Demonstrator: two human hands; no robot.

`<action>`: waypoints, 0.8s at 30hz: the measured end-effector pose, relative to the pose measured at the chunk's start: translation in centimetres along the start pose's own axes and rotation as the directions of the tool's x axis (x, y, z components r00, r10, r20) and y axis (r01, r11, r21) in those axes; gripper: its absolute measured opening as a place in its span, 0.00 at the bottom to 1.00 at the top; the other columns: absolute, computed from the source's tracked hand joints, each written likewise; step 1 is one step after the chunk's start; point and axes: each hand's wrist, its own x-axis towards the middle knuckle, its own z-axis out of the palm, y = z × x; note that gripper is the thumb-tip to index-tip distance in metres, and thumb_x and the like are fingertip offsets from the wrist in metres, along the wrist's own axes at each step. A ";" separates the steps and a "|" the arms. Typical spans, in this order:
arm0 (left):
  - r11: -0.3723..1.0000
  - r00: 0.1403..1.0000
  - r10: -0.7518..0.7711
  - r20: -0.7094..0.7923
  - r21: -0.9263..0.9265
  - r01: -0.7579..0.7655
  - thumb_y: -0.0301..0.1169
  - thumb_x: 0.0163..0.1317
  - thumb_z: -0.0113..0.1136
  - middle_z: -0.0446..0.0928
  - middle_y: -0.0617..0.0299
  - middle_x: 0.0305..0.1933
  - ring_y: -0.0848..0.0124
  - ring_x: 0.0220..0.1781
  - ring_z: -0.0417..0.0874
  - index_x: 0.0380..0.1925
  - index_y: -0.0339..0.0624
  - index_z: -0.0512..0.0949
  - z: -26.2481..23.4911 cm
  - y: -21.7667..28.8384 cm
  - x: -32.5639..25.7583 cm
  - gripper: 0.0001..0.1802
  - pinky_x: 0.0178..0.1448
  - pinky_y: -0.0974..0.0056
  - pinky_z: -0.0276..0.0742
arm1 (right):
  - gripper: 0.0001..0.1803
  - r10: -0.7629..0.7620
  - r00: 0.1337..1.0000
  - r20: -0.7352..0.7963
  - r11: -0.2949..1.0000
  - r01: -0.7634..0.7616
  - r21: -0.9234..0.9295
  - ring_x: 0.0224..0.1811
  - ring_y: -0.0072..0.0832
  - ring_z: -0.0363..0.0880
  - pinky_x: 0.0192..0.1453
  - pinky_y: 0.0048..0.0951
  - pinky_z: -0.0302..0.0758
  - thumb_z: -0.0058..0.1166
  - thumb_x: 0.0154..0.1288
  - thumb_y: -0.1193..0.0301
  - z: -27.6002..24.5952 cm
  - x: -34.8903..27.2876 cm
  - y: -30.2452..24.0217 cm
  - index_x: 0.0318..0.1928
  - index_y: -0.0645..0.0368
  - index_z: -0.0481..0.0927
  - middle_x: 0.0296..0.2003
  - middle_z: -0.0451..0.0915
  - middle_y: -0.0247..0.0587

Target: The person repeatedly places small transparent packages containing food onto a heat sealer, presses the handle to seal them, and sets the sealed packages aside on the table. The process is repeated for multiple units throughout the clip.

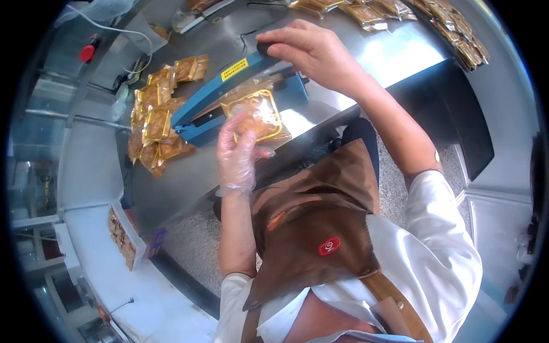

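Observation:
My left hand, in a clear plastic glove, grips a clear packet with a gold-edged design and a brown baked item inside. The packet lies against the near side of a blue hand-press bag sealer, its upper end reaching between the arm and the base. At the far end of the sealer's raised arm, my bare right hand closes over the black knob. Whether the packet's edge lies fully across the sealing strip cannot be made out.
Several filled packets are heaped left of the sealer on the metal table. More packets lie in rows at the far right. A white cable loops at the far left. A tray of brown pieces stands at the lower left.

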 end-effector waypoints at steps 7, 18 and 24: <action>0.999 0.998 -0.015 0.066 0.035 0.013 0.19 0.67 0.60 0.79 0.52 0.56 0.70 0.43 0.86 0.61 0.38 0.76 1.6 -0.3 -2.9 0.22 0.35 0.69 0.88 | 0.23 0.202 0.976 -0.086 0.975 -0.192 0.116 0.29 0.27 0.83 0.35 0.32 0.80 0.63 0.71 0.62 -1.9 -6.2 -3.0 0.60 0.63 0.79 0.32 0.85 0.45; 0.993 0.911 -0.111 0.398 0.081 0.086 0.25 0.68 0.64 0.67 0.45 0.70 0.67 0.53 0.83 0.76 0.45 0.61 8.1 -4.2 -2.9 0.37 0.42 0.68 0.87 | 0.18 0.808 0.503 0.307 0.238 -0.755 0.612 0.17 0.14 0.72 0.17 0.17 0.68 0.59 0.73 0.63 -5.0 -15.9 -0.9 0.48 0.69 0.80 0.23 0.78 0.30; 0.986 0.920 -0.153 0.361 0.119 0.117 0.30 0.68 0.66 0.57 0.33 0.75 0.61 0.57 0.83 0.80 0.47 0.50 7.4 -4.7 -3.4 0.46 0.45 0.67 0.87 | 0.21 0.892 0.435 0.124 0.280 -0.746 0.604 0.21 0.23 0.79 0.21 0.22 0.77 0.61 0.73 0.60 -8.5 -10.5 11.6 0.45 0.70 0.78 0.26 0.79 0.37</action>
